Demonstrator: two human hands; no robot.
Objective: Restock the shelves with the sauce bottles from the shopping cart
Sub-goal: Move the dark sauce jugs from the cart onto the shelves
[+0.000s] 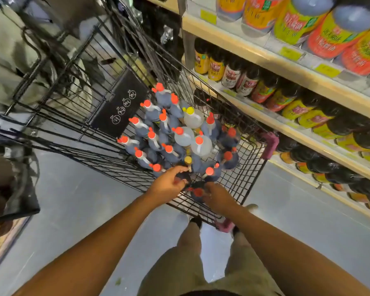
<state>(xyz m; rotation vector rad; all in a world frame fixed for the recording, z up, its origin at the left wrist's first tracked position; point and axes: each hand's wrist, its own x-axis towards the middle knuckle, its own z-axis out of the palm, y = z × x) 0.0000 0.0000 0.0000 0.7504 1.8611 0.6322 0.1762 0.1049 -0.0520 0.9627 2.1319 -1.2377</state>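
Both forearms are bare, with no sleeves reaching into view. The left hand (167, 184) and right hand (217, 196) wear no gloves; a faint pale band may sit on one right finger, too small to confirm. Khaki trousers (179, 265) cover both legs, above dark shoes (195, 221).

One black wire shopping cart (233, 184) stands in the aisle, with two pink plastic corner guards (270, 145) showing on its near end. About nineteen orange-red capped sauce bottles (156, 135) stand upright inside it; of these, roughly sixteen hold dark liquid and three are clear, pale bottles (201, 146). Two yellow-capped bottles (190, 111) sit among them. One black placard with four white round symbols (121, 110) hangs in the cart. Two bare hands (169, 184) reach into the cart. At right, four pale wooden shelves (254, 52) carry rows of dark, labelled bottles, too many and too blurred to count.
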